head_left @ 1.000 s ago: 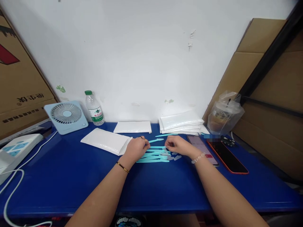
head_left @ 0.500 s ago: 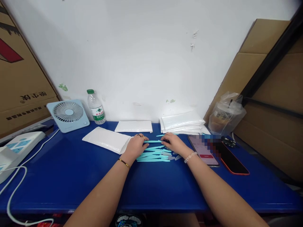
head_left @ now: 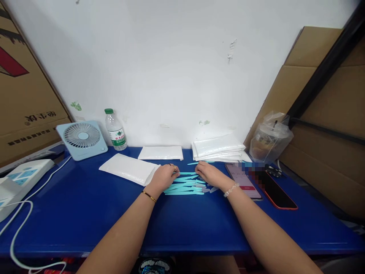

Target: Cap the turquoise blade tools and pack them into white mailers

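A slim turquoise stick that looks like an eyebrow razor point(head_left: 187, 173) lies crosswise between my two hands. My left hand point(head_left: 165, 176) pinches its left end between thumb and fingers. At its right end, my right hand point(head_left: 208, 174) has its fingers bent and drawn together; the fingertips partly hide that end. Just below is a loose pile of several more turquoise razors point(head_left: 184, 189), with small translucent caps point(head_left: 213, 189) at its right side. Another turquoise razor point(head_left: 192, 163) shows behind my right hand.
A white bubble mailer point(head_left: 127, 168) lies left of my left hand. Behind are another mailer point(head_left: 160, 152) and a mailer stack point(head_left: 218, 148). To the right are two phones point(head_left: 247, 182) and a bagged drink cup point(head_left: 268, 140). A fan point(head_left: 82, 139), water bottle point(head_left: 116, 133) and power strip point(head_left: 25, 175) stand left.
The razor between my hands sits slightly lower and nearer the pile. My right fingers have drawn in closer together, while my left hand has barely moved.
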`<act>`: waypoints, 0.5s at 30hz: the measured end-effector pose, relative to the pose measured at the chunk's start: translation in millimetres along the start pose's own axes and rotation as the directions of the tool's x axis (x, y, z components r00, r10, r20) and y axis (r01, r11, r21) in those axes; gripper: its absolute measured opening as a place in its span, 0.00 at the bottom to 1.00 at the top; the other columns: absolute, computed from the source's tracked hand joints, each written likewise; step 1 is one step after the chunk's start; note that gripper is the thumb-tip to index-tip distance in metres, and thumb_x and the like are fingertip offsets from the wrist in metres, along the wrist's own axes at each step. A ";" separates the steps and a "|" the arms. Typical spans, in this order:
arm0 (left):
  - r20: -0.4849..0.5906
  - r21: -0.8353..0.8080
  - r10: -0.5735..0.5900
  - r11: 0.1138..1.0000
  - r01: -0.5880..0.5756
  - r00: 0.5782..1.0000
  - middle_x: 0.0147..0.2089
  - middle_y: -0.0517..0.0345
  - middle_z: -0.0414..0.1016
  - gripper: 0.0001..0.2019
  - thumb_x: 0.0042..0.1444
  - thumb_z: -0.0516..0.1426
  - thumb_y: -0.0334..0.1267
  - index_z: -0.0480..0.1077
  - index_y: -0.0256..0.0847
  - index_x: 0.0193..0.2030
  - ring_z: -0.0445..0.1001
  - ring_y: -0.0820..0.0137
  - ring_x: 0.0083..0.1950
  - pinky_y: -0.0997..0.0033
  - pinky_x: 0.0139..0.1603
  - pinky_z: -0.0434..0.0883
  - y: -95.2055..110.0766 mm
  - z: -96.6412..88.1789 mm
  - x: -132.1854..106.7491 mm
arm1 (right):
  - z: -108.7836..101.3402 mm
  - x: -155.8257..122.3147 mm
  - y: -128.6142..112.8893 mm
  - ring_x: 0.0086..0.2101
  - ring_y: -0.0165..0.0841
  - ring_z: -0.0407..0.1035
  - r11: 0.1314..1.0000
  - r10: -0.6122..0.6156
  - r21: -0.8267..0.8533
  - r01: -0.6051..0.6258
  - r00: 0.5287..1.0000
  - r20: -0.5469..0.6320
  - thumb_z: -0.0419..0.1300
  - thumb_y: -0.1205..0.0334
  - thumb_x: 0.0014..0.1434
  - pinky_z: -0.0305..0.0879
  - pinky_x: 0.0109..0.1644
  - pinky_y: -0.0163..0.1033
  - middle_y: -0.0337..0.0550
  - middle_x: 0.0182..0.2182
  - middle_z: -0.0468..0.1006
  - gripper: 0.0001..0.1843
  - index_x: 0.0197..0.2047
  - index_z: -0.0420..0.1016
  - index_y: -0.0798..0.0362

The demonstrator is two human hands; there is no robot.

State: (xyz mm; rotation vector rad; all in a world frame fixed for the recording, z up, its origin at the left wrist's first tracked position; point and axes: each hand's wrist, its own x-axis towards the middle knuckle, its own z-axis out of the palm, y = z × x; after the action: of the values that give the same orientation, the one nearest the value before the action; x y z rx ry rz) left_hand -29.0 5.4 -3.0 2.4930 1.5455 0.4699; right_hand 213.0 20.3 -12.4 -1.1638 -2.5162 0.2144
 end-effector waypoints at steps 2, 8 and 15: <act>-0.018 -0.023 -0.043 0.999 0.043 0.999 0.38 0.57 0.76 0.10 0.57 0.52 0.40 0.74 0.43 0.35 0.72 0.67 0.40 0.72 0.38 0.66 -2.9 -3.1 -0.9 | -5.9 -6.0 9.3 0.35 0.33 0.66 0.998 0.025 0.060 -0.027 0.999 0.031 0.49 0.67 0.62 0.63 0.40 0.37 0.45 0.35 0.71 0.10 0.36 0.72 0.54; 0.031 -0.143 -0.015 0.989 0.019 0.999 0.42 0.57 0.75 0.15 0.52 0.56 0.47 0.73 0.45 0.44 0.72 0.66 0.42 0.73 0.37 0.68 -4.5 -3.6 -3.7 | -12.3 -15.4 35.5 0.42 0.37 0.67 0.991 0.129 0.052 -0.124 0.986 -0.106 0.48 0.65 0.63 0.62 0.48 0.42 0.47 0.41 0.73 0.14 0.44 0.73 0.52; 0.092 -0.270 0.225 0.943 -0.194 0.970 0.47 0.58 0.73 0.12 0.56 0.52 0.35 0.73 0.46 0.45 0.69 0.68 0.49 0.72 0.48 0.67 3.3 5.3 -2.7 | -0.4 -11.2 43.7 0.45 0.39 0.64 0.973 0.203 -0.085 -0.216 0.969 -0.140 0.54 0.69 0.57 0.61 0.51 0.44 0.50 0.42 0.71 0.13 0.45 0.72 0.55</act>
State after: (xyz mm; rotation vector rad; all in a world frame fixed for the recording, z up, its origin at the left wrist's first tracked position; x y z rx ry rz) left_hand -25.5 1.7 -7.4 2.4391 1.1001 0.5038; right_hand 250.8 40.2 -27.3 -1.4366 -2.3136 0.0635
